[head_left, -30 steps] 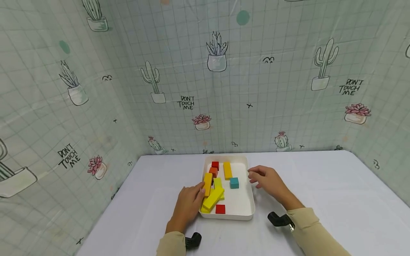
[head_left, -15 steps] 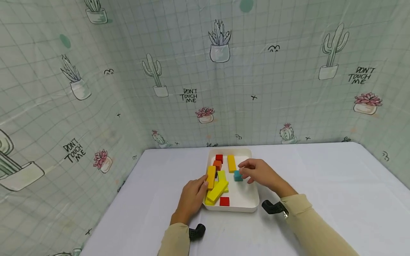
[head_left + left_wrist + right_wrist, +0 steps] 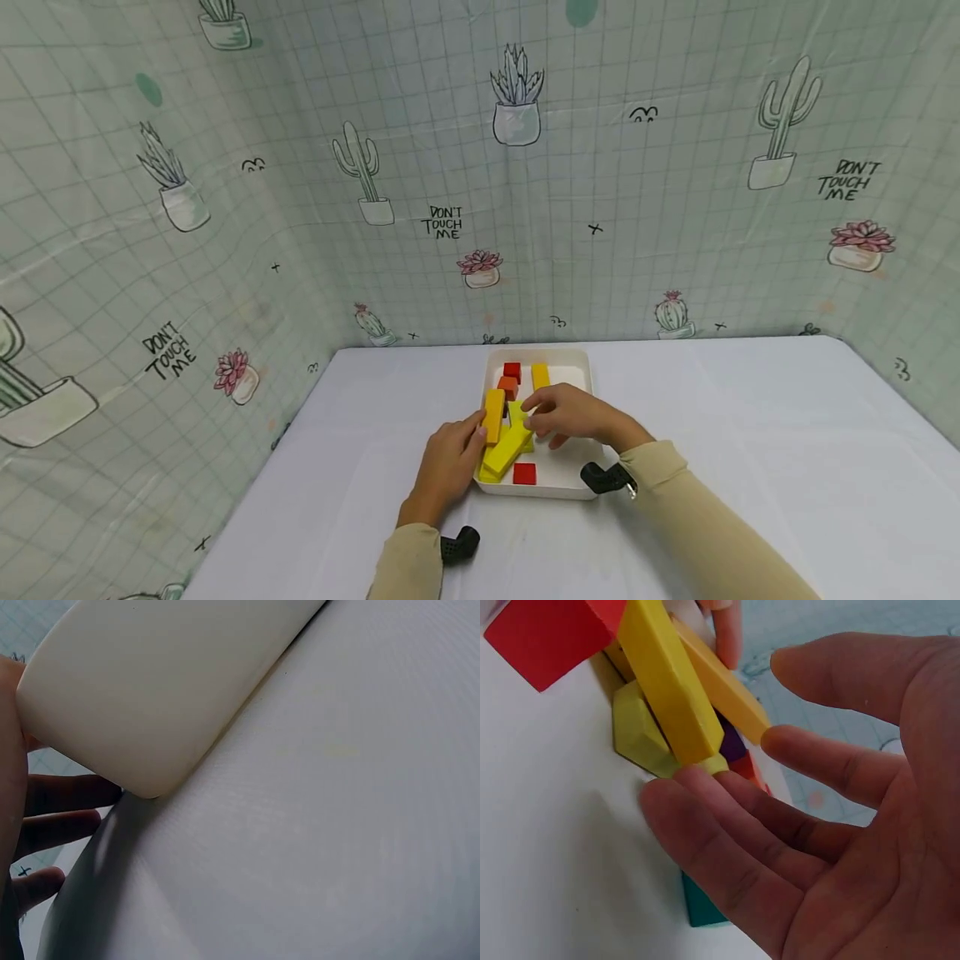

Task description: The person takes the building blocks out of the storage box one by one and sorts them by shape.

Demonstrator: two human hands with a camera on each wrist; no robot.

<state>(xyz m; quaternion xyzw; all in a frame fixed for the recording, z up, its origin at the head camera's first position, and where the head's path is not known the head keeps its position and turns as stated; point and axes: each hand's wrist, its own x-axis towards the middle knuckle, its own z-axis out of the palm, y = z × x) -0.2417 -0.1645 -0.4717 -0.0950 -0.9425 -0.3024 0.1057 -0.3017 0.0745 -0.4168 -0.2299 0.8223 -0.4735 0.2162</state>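
A white tray (image 3: 570,479) holds several coloured wooden blocks. My left hand (image 3: 444,462) rests at its left wall. The thumb and index fingertips lie close by an orange-yellow block (image 3: 493,417), while other fingers (image 3: 67,791) extend along the tray's outside. Over the tray reaches my right hand (image 3: 573,414), its fingertips at the far end of a slanted yellow block (image 3: 671,682). Its fingers are spread and curl round nothing; whether they touch the yellow block is hard to tell. Beneath that hand a teal block (image 3: 703,901) is partly visible.
In the tray, a red block (image 3: 524,473) lies near the front, with another red block (image 3: 512,372) and an orange-red block (image 3: 507,387) at the back left. A yellow block (image 3: 540,375) stands behind my right hand. White cloth (image 3: 712,417) covers the table.
My right hand has moved left from beyond the tray's right wall, passing over the teal block to the yellow blocks. The left hand has stayed at the tray, and the head view has shifted slightly.
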